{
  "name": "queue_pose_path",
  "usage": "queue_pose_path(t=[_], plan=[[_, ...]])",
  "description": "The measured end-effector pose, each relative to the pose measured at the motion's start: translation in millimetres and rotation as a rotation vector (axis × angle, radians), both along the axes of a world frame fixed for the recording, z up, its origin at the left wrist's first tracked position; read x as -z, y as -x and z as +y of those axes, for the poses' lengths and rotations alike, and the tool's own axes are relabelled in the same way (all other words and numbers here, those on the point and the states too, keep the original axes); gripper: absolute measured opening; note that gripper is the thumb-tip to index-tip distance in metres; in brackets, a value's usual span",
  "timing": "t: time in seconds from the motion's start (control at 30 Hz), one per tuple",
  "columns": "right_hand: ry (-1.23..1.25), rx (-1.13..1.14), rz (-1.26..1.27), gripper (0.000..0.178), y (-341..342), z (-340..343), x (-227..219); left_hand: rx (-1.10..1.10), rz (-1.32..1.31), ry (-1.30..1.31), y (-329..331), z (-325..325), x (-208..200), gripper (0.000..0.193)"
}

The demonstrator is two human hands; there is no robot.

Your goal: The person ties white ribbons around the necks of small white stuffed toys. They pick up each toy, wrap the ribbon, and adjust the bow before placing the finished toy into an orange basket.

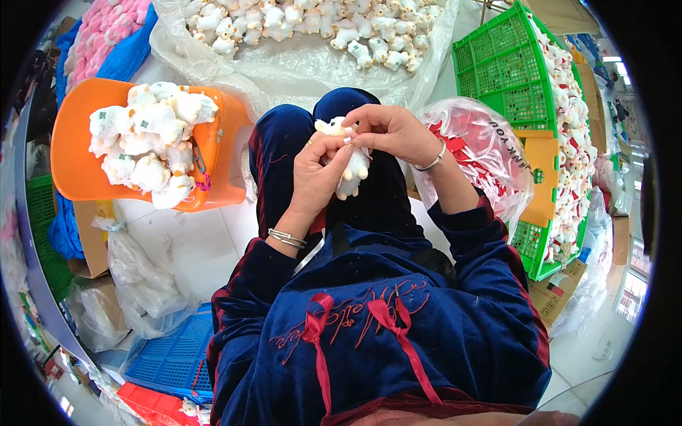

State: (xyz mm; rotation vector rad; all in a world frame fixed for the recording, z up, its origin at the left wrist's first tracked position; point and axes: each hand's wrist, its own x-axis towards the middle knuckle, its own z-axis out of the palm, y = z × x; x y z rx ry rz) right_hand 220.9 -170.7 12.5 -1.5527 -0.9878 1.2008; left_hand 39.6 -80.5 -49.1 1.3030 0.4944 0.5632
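Above my lap, a small white plush toy is held upright between both hands. My left hand grips it from the left, thumb and forefinger closed at its neck. My right hand comes from the right, its fingertips pinched together by the toy's head. Between the fingertips there is a small whitish bit, too small to name. Part of the toy's head and neck is hidden by my fingers.
An orange stool at left bears several white plush toys. More lie on a plastic sheet ahead. At right are a clear bag with red pieces and a green crate full of toys. A blue crate stands lower left.
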Motion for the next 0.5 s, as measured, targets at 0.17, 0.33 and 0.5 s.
queue_pose_path(t=[0.17,0.33,0.5], plan=[[-0.029,0.037,-0.044,0.014,-1.0,-2.7,6.5,-0.025,0.001,-0.028,-2.3,2.1,-4.3,0.011],[-0.048,0.196,0.172,0.009,-1.0,-9.8,8.9,-0.001,-0.045,0.205,-0.5,1.7,5.8,0.009],[-0.022,0.199,0.176,0.013,5.9,-14.7,9.9,0.000,-0.073,0.196,-1.3,0.1,7.0,0.007]])
